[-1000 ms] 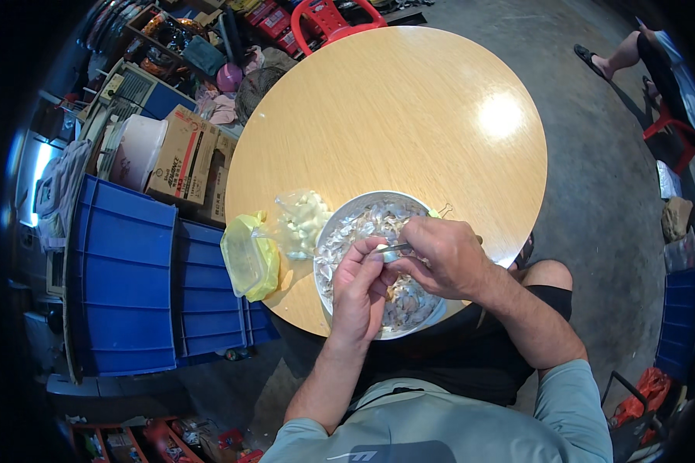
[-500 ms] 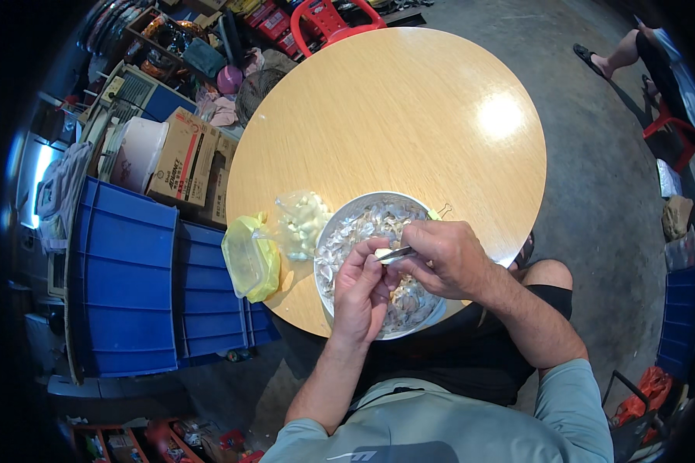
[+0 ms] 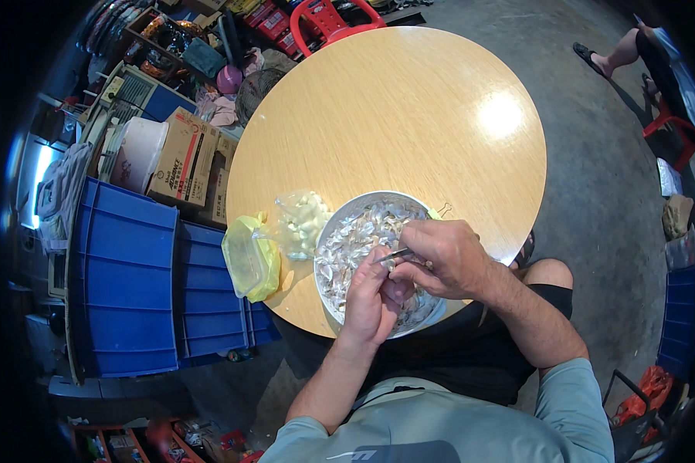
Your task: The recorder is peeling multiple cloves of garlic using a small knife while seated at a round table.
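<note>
My right hand (image 3: 454, 258) is closed around a small knife (image 3: 394, 255), its blade pointing left toward my other thumb. My left hand (image 3: 369, 309) is pinched at the blade, with a pale garlic clove (image 3: 391, 265) showing only in part between the fingers. Both hands hover over a large white bowl (image 3: 322, 287) at the table's near edge. Whitish and purplish garlic skins (image 3: 363, 231) fill it. Just left of the bowl stands a clear plastic bag (image 3: 302, 224) of peeled cloves. Beside that bag sits a clear plastic tub (image 3: 249, 258) in a yellow bag.
The round wooden table (image 3: 386, 116) spreads out ahead of me. Blue plastic crates (image 3: 123, 278) and a cardboard box (image 3: 184, 158) stand to its left. A red chair (image 3: 333, 23) is at the far side. Another person's leg (image 3: 619, 55) shows at the far right.
My left hand has shifted slightly right and turned, its fingers curling inward under the knife. The pale clove, plainer before, is now mostly hidden. My right hand has barely moved.
</note>
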The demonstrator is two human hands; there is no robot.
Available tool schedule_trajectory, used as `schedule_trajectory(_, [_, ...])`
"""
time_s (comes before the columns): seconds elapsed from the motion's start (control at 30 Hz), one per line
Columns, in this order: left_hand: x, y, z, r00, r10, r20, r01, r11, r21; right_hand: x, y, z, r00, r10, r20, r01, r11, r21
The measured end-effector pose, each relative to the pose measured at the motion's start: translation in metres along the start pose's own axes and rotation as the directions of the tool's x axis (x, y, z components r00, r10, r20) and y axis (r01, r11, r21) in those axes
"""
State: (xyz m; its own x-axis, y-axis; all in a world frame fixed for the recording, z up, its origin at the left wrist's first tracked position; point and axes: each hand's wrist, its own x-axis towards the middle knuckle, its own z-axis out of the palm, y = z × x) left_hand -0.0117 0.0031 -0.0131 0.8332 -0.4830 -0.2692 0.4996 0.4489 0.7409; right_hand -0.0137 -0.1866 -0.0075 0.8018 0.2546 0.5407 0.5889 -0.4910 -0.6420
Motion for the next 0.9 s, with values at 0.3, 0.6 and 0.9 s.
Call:
schedule_trajectory(0.3, [-0.005,-0.004,0.011,0.995,-0.103,0.006,0.101,0.961,-0.257,-0.001,-0.001,-0.001,0.999,-0.044,-0.032,0.042,0.998,-0.038])
schedule_trajectory(0.6, [-0.004,-0.008,0.007,0.991,-0.13,0.021,0.131,0.951,-0.279,0.0,-0.001,-0.002,0.997,-0.072,-0.03,0.071,0.996,-0.058])
schedule_trajectory(0.9, [-0.002,-0.004,0.011,0.963,0.244,-0.111,-0.225,0.961,0.163,-0.001,-0.001,0.002,0.998,0.003,-0.07,-0.002,1.0,0.01])
